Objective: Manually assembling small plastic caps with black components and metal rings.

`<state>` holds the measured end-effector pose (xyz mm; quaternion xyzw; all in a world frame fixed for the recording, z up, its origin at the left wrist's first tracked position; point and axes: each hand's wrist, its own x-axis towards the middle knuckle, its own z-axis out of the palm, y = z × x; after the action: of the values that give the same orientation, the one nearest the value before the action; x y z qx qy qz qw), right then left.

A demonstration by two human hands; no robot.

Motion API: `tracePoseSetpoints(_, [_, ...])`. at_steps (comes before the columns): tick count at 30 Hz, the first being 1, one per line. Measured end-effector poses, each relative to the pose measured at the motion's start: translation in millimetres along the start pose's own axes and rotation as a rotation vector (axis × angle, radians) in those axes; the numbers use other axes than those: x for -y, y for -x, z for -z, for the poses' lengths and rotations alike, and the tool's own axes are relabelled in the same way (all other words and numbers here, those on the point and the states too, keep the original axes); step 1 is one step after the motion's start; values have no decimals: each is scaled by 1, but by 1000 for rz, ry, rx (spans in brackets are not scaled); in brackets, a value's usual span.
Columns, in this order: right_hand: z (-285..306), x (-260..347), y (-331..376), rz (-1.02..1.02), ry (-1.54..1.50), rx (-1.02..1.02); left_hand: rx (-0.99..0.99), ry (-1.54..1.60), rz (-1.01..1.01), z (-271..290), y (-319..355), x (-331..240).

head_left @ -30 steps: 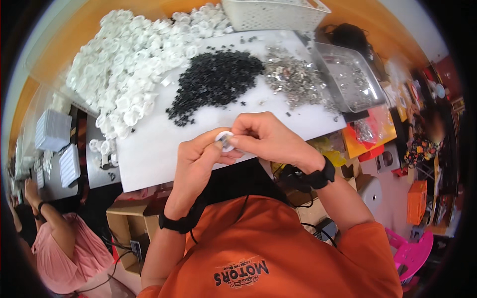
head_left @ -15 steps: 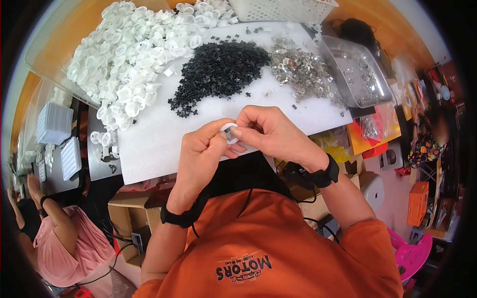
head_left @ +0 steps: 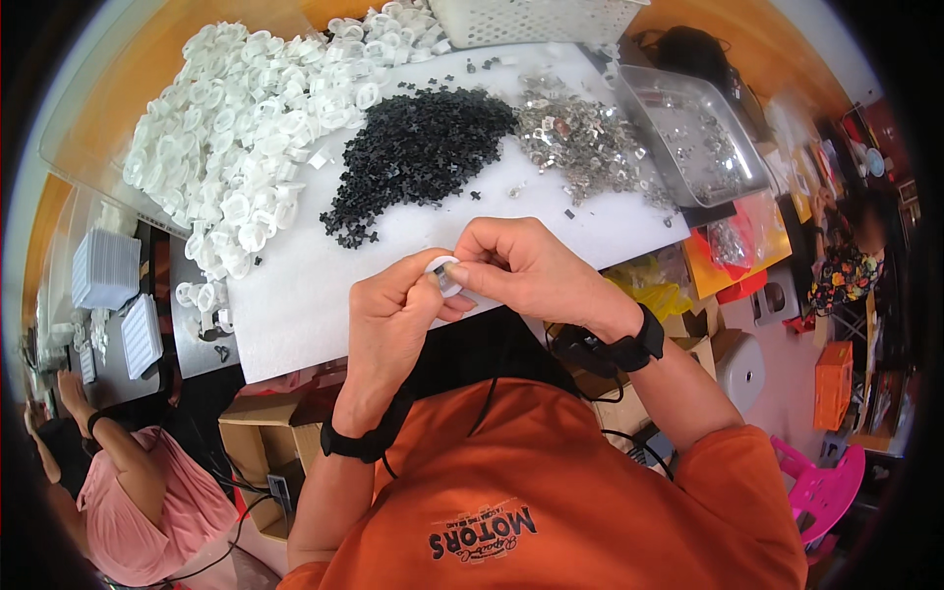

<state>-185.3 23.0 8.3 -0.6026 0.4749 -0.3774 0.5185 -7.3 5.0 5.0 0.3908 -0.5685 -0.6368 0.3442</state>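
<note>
Both my hands meet over the near edge of the white foam sheet [head_left: 285, 324]. Between them is a small round white plastic part [head_left: 444, 271] with something greyish inside its ring. My left hand [head_left: 391, 305] pinches it from the left side. From the right, my right hand [head_left: 521, 270] is closed, its thumb and fingers pressed at the ring's face; whether a small piece sits under that thumb is hidden. Beyond my hands lie a heap of black cross-shaped pieces [head_left: 423, 147] and a pile of small shiny metal pieces [head_left: 580, 138].
A large heap of white plastic parts [head_left: 236, 128] covers the far left. At the back are a white perforated basket [head_left: 541, 22] and, farther right, a clear plastic tub [head_left: 688, 138]. A person in pink [head_left: 147, 501] sits at left. An open cardboard box [head_left: 258, 433] stands below the table.
The whole view has shifted slightly, so the heaps appear a little farther left. My hands keep the same pinch on the white part, with only small finger movement.
</note>
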Motion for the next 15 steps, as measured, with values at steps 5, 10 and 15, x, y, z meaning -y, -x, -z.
tracePoseSetpoints(5, [3, -1, 2, -19, -16, 13, 23, 57, 40, 2, 1, -2])
tracePoseSetpoints(10, [3, -3, 1, -9, -116, 24, 87, 132, 56, 7, 1, -4])
tracePoseSetpoints(15, [4, -5, 1, -18, -149, 26, 74, 78, 74, 6, -1, -5])
